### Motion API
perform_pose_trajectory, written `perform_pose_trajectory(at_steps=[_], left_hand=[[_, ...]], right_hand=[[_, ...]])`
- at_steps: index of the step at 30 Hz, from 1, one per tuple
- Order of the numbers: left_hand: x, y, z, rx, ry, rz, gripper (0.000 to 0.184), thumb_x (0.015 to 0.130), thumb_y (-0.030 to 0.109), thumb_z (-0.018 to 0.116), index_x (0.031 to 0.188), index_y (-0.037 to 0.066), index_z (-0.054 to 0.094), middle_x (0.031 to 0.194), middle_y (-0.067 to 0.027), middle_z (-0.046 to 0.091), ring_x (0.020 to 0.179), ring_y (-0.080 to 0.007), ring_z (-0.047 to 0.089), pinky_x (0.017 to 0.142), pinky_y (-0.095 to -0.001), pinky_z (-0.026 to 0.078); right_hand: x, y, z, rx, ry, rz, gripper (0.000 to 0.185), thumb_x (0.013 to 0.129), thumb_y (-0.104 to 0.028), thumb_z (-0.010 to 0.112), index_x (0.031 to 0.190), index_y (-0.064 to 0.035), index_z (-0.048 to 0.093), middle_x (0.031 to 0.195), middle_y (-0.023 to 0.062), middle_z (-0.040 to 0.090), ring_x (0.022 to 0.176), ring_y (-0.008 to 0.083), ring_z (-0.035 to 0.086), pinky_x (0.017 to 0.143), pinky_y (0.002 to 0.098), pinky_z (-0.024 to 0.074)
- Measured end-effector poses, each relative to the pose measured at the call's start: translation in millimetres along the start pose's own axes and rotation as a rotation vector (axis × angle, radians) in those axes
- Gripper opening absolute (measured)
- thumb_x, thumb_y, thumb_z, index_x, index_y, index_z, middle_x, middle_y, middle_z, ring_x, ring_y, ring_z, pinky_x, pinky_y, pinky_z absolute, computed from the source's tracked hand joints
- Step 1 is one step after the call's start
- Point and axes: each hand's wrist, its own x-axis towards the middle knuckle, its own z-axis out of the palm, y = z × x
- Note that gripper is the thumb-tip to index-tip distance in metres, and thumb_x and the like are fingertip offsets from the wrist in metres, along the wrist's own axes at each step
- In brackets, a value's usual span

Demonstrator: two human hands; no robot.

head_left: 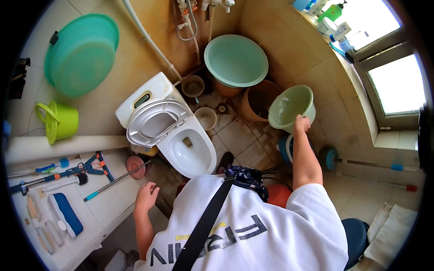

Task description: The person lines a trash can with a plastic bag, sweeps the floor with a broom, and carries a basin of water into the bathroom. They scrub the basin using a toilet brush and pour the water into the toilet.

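My right hand grips the near rim of a pale green basin, which is tilted beside the right wall. Whether its base rests on anything I cannot tell. Directly left of it stands a brown bucket. My left hand hangs loosely with its fingers apart and holds nothing. It is low on the left, near a plunger with a pink cup. Ahead of me is the toilet, with its seat and lid raised.
A large mint basin sits over a bucket in the corner. Two small tubs are on the tiled floor. Brushes and mops lie on the left ledge. Long-handled tools stand at right. Bottles line the windowsill.
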Motion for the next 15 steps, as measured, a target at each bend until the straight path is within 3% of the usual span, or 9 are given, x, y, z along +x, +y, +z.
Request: perform_pose_trajectory(at_steps=[1, 5, 8, 9, 12, 15], left_hand=[[-4.9, 9.4, 4.3, 0.002, 0.005, -0.024, 0.027, 0.088, 0.020, 0.069, 0.105, -0.001, 0.064, 0.101, -0.0183, 0.067, 0.090, -0.0303, 0.067, 0.081, -0.0395, 0.053], [-16.7, 28.7, 18.9, -0.045, 0.034, -0.055, 0.027, 0.089, 0.020, 0.069, 0.105, -0.001, 0.064, 0.101, -0.0178, 0.067, 0.091, -0.0305, 0.067, 0.081, -0.0393, 0.053], [-15.6, 39.0, 24.8, -0.046, 0.054, -0.065, 0.026, 0.089, 0.020, 0.069, 0.105, 0.000, 0.064, 0.102, -0.0171, 0.067, 0.091, -0.0306, 0.066, 0.081, -0.0392, 0.053], [-13.2, 41.0, 27.3, -0.045, 0.056, -0.064, 0.026, 0.089, 0.020, 0.069, 0.105, 0.000, 0.064, 0.101, -0.0169, 0.067, 0.091, -0.0306, 0.066, 0.081, -0.0392, 0.053], [-10.8, 45.6, 31.3, -0.053, 0.055, -0.034, 0.028, 0.089, 0.020, 0.069, 0.106, -0.001, 0.064, 0.101, -0.0176, 0.068, 0.091, -0.0302, 0.067, 0.081, -0.0384, 0.054], [-4.0, 41.3, 36.8, -0.053, 0.084, 0.018, 0.029, 0.089, 0.020, 0.069, 0.107, -0.001, 0.063, 0.100, -0.0177, 0.068, 0.091, -0.0299, 0.068, 0.081, -0.0377, 0.054]], right_hand=[[12.6, 6.5, 8.9, -0.002, 0.035, -0.077, 0.034, 0.083, -0.027, 0.062, 0.110, -0.0065, 0.069, 0.127, 0.0226, 0.062, 0.111, 0.0433, 0.060, 0.097, 0.0495, 0.0484], [22.3, 7.3, 2.0, -0.013, 0.087, -0.338, 0.030, 0.085, -0.023, 0.060, 0.109, -0.0050, 0.067, 0.148, 0.0265, 0.041, 0.115, 0.0479, 0.056, 0.097, 0.0519, 0.0476], [29.8, 8.4, -1.2, -0.010, 0.201, -0.509, 0.024, 0.086, -0.020, 0.060, 0.104, -0.0040, 0.065, 0.148, 0.0267, 0.041, 0.110, 0.0480, 0.059, 0.092, 0.0513, 0.0504], [30.0, 7.8, -4.0, 0.007, 0.253, -0.598, 0.016, 0.087, -0.017, 0.060, 0.095, -0.0034, 0.062, 0.148, 0.0261, 0.042, 0.105, 0.0484, 0.061, 0.085, 0.0508, 0.0531], [27.4, 3.6, -20.7, 0.012, 0.226, -0.688, 0.011, 0.088, -0.014, 0.059, 0.091, -0.0037, 0.057, 0.150, 0.0242, 0.040, 0.102, 0.0480, 0.062, 0.082, 0.0504, 0.0544], [14.2, -6.7, -43.6, -0.016, 0.187, -0.737, 0.006, 0.088, -0.010, 0.057, 0.090, -0.0046, 0.054, 0.153, 0.0213, 0.036, 0.109, 0.0474, 0.060, 0.081, 0.0501, 0.0550]])
